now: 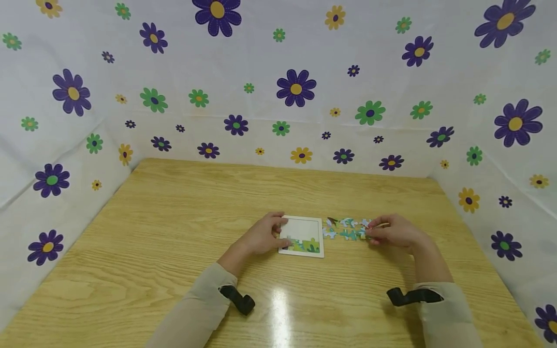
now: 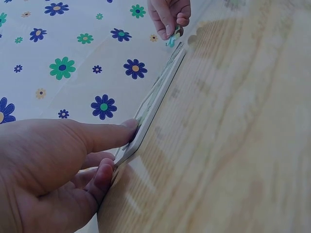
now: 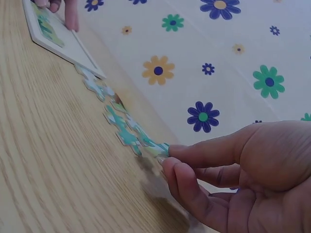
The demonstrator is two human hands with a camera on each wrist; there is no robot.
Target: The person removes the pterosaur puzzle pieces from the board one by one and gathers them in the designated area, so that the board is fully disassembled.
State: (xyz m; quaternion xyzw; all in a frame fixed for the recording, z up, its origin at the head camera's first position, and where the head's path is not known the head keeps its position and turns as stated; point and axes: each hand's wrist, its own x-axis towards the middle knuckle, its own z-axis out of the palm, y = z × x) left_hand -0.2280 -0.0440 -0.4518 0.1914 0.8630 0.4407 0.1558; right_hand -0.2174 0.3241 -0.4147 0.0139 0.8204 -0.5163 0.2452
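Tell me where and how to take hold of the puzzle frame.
Probably best by its left rim, coming from the left. The frame is thin and flat, so pinch the edge with the thumb on top, as the left hand does. Loose pieces crowd its right side.

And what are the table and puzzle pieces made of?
The table seems wood or wood-look laminate, glossy: it has streaky grain and reflects light brightly. The pieces look like thin card or wood with a printed face: they're flat, and coloured on top.
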